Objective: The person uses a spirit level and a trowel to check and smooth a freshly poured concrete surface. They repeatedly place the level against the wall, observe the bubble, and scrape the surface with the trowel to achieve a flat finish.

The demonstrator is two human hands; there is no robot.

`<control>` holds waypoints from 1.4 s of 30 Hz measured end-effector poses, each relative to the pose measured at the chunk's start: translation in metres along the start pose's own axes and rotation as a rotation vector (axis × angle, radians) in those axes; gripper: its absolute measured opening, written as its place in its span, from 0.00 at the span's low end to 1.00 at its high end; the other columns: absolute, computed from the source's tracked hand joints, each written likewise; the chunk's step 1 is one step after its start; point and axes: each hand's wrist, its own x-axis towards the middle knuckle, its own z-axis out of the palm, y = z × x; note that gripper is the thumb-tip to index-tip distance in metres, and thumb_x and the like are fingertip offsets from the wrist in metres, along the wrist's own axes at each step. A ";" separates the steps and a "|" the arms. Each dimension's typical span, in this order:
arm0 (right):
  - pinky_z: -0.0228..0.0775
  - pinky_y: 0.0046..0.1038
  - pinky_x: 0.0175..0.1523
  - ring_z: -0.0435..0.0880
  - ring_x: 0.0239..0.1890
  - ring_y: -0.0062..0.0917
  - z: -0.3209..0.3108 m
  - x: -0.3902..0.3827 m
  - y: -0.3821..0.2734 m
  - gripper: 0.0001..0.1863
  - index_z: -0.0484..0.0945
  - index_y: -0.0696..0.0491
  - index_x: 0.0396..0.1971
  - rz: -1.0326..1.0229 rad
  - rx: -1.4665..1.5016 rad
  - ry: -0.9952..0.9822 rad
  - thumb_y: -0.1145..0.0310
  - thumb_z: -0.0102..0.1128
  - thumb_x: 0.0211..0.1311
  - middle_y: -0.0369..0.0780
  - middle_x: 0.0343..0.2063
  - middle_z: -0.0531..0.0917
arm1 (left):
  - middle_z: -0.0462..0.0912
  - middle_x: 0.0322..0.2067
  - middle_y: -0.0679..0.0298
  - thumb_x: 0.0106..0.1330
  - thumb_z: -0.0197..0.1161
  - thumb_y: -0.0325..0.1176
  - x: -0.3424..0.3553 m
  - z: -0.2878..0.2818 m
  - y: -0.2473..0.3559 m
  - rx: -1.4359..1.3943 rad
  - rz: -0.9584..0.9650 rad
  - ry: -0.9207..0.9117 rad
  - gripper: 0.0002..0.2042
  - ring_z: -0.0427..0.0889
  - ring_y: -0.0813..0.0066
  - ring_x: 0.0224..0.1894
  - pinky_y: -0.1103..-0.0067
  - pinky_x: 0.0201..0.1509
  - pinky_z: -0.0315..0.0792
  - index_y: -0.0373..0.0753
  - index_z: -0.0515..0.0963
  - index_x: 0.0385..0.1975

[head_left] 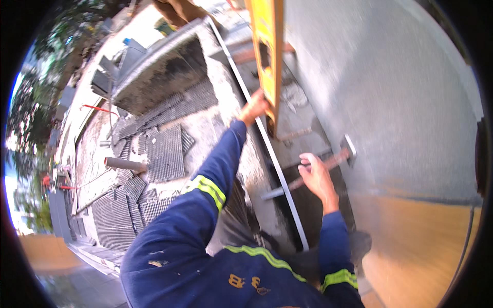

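Note:
My left hand [255, 107] is closed on the edge of a yellow spirit level [267, 56], which stands upright against the far side of the narrow channel. Above the channel, my right hand [317, 177] is raised with its fingers apart and slightly curled, holding nothing. Just beside it, a reddish-brown bar [334, 160] with a flat pale plate at its wall end crosses the channel; part of it is hidden behind the hand. A long, thin pale metal straightedge [275, 159] runs lengthwise between my two arms, passing close to my left wrist.
A grey plastered wall [380, 113] rises along the right, with a tan panel [411, 246] below. On the left lie black grid mats [165, 154], a pipe stub [126, 164] and a rough concrete trough [159, 77]. Someone's brown trouser legs [179, 11] show at the top.

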 end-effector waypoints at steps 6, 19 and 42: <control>0.80 0.37 0.51 0.86 0.39 0.35 0.010 0.091 -0.122 0.47 0.59 0.51 0.75 -0.244 0.089 0.156 0.65 0.75 0.59 0.54 0.63 0.74 | 0.87 0.46 0.63 0.67 0.57 0.20 -0.018 -0.023 -0.036 -0.035 0.017 -0.179 0.18 0.81 0.73 0.50 0.69 0.53 0.78 0.35 0.80 0.56; 0.78 0.48 0.53 0.84 0.49 0.54 0.065 0.170 -0.158 0.24 0.77 0.56 0.52 -0.280 -0.129 0.364 0.62 0.68 0.58 0.54 0.47 0.84 | 0.81 0.57 0.50 0.61 0.73 0.44 -0.037 -0.008 -0.006 0.330 0.419 -0.083 0.33 0.79 0.60 0.62 0.65 0.67 0.71 0.38 0.72 0.65; 0.81 0.26 0.42 0.84 0.38 0.21 0.002 0.447 -0.442 0.21 0.83 0.49 0.55 -0.725 0.095 -0.038 0.49 0.61 0.75 0.37 0.41 0.86 | 0.87 0.44 0.44 0.54 0.62 0.33 -0.036 -0.056 0.010 0.250 -0.276 0.091 0.31 0.86 0.42 0.48 0.57 0.56 0.79 0.49 0.77 0.64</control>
